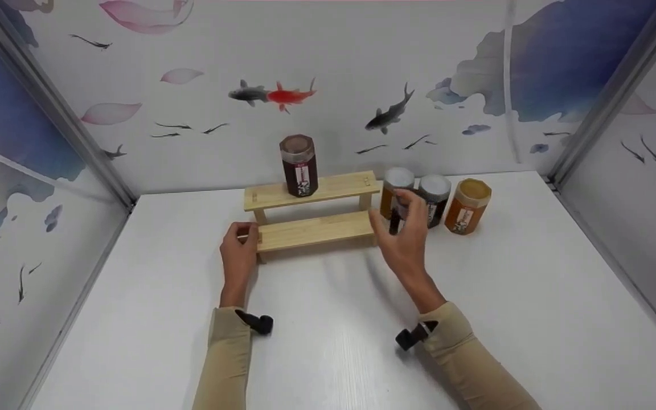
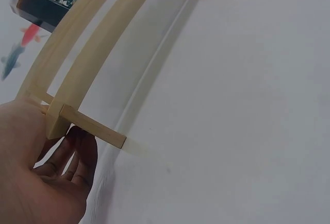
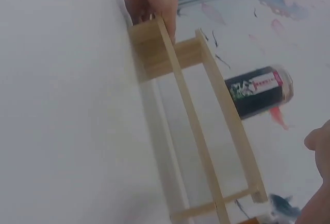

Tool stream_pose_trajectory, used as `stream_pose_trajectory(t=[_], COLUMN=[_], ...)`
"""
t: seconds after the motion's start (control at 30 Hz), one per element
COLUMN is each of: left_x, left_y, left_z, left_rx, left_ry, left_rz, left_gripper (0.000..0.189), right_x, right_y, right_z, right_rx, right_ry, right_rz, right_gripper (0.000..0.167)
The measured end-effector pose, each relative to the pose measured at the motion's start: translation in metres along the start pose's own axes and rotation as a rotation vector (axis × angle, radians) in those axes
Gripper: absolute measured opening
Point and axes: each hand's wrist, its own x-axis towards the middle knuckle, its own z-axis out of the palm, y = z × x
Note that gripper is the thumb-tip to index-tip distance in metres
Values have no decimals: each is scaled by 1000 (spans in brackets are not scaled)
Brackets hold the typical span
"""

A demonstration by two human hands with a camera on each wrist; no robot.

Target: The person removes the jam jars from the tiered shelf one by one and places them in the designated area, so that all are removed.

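Note:
A two-tier wooden rack (image 1: pixel 316 230) stands on the table. My left hand (image 1: pixel 238 253) grips the left end of its lower board; in the left wrist view its fingers (image 2: pixel 85 157) curl beneath that end. On the upper board stands a dark jar (image 1: pixel 299 168) with a label, upright. My right hand (image 1: pixel 408 236) is off the rack's right end, thumb and fingers apart, in front of the jars there. It partly hides an amber jar (image 1: pixel 388 199) and a dark jar (image 1: pixel 439 196), both with pale lids. Only part of this hand shows in the right wrist view.
An amber jar with a yellow lid (image 1: pixel 467 208) stands rightmost in the group. Behind the rack rises a white panel (image 1: pixel 328 131) painted with fish and petals. More panels and metal posts (image 1: pixel 601 97) enclose the sides of the white table (image 1: pixel 316 341).

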Motion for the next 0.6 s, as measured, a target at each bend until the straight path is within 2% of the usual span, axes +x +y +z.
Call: stream_pose_trajectory(t=[0.13,0.3,0.43,0.6], left_x=[0,-1,0,1], left_y=[0,1,1,1], left_z=[-1,-1,-2,-1], left_rx=[0,-4,-11,-7], left_ry=[-2,-1,-1,9], left_rz=[-6,2,11,-1], left_gripper=[31,30,31,30], right_x=[0,11,23,38], right_y=[-18,-33,-41,-45], right_z=[30,64,83,100], right_rx=[49,140,238,271], right_ry=[-111,-241,-292,-349], right_rz=[26,89,154,223], right_gripper=[61,64,66,74])
